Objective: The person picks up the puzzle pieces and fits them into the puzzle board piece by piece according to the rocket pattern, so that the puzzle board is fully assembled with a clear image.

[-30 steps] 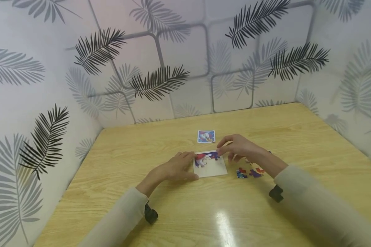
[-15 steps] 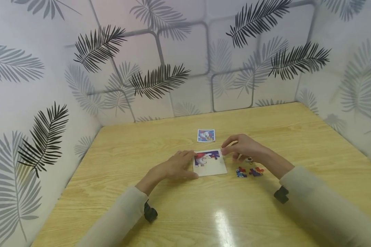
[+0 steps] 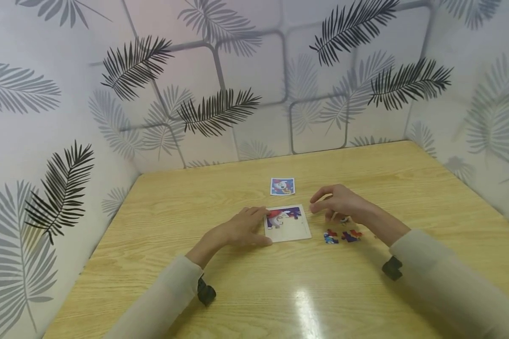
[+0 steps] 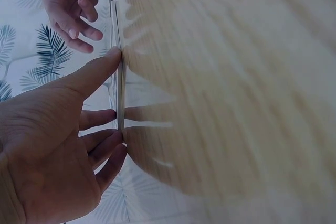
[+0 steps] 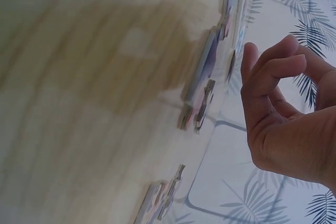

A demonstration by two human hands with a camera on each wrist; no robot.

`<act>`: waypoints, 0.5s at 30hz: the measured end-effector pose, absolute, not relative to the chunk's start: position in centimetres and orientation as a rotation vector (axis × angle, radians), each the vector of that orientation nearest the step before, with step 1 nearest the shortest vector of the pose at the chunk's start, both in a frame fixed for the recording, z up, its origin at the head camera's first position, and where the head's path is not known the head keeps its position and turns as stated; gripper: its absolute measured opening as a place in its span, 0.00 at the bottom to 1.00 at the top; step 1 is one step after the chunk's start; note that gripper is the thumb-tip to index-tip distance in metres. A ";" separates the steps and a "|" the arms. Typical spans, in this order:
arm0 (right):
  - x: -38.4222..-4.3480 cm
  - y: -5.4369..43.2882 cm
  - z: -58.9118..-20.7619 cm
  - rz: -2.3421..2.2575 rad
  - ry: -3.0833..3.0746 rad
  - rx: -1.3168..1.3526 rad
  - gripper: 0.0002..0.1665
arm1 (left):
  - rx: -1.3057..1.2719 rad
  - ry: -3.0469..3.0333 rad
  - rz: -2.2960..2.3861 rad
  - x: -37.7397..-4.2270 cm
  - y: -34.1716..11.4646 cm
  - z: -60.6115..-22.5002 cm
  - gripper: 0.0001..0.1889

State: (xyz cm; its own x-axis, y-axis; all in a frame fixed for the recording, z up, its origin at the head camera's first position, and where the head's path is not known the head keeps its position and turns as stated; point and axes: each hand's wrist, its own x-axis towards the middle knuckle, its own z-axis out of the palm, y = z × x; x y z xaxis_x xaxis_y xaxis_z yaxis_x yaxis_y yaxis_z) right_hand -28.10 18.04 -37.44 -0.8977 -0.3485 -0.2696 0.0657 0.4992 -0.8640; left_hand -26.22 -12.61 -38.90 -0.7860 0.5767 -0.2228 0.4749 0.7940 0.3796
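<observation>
A square puzzle board [image 3: 292,232] lies on the table, with pieces showing a red and white cartoon figure along its far and left parts. My left hand [image 3: 242,229] holds its left side, thumb at the near corner and fingertips at the far one; the left wrist view shows this hand [image 4: 58,140] against the thin board edge [image 4: 120,87]. To the right of the board, my right hand [image 3: 339,203] hovers over the table. Its fingers are loosely bent with nothing visible between them, as the right wrist view also shows of the hand [image 5: 283,108].
Loose jigsaw pieces [image 3: 331,237] in blue and red lie right of the board, beside a purple and orange group [image 3: 351,236]. More pieces are partly hidden under the right hand. A small picture card [image 3: 282,186] lies behind the board. A patterned wall [image 3: 254,117] rises behind the table.
My right hand has moved from the board's far right corner rightward, off the board. The left hand has stayed at the board's left side.
</observation>
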 end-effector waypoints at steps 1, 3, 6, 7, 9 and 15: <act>-28.1 18.1 -37.5 -1.371 2.335 -0.235 0.26 | 0.806 2.656 0.441 -26.2 -12.6 -38.9 0.45; -28.0 18.2 -37.5 -1.363 2.338 -0.238 0.26 | 0.815 2.659 0.444 -26.2 -12.6 -38.9 0.44; -28.0 18.6 -37.5 -1.353 2.341 -0.251 0.27 | 0.825 2.660 0.446 -26.3 -12.5 -39.0 0.42; -27.9 18.7 -37.5 -1.351 2.342 -0.253 0.27 | 0.827 2.660 0.445 -26.3 -12.5 -39.0 0.42; -27.9 19.0 -37.5 -1.347 2.346 -0.255 0.28 | 0.832 2.660 0.444 -26.3 -12.5 -39.0 0.43; -28.1 19.9 -37.7 -1.354 2.339 -0.234 0.28 | 0.833 2.655 0.446 -26.2 -12.6 -38.9 0.43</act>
